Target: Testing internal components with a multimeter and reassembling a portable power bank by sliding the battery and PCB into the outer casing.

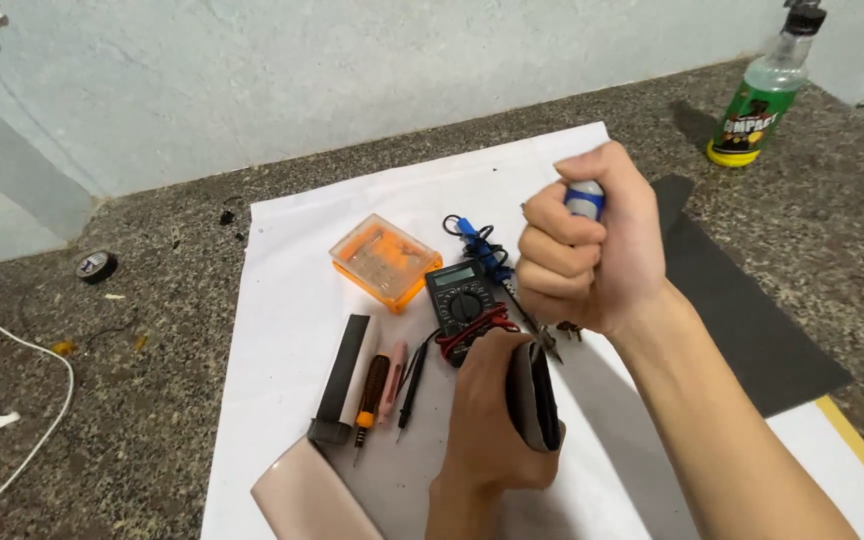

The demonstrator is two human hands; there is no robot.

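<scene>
My right hand [592,245] is clenched in a fist around a screwdriver whose blue and white handle [583,201] shows at the top of the fist; its metal shaft [537,325] points down toward the sheet. My left hand [487,415] grips a dark, flat phone-like device [537,395] held on edge. A black multimeter [462,305] with red leads lies just above my left hand.
On the white sheet [282,300] lie an orange clear-lidded bit case [385,260], a blue-tipped cable [477,240], a black strip [342,375], an orange-handled screwdriver [370,395], a pink tool and a black probe. A green spray bottle [762,95] stands far right. A dark mat [742,310] lies right.
</scene>
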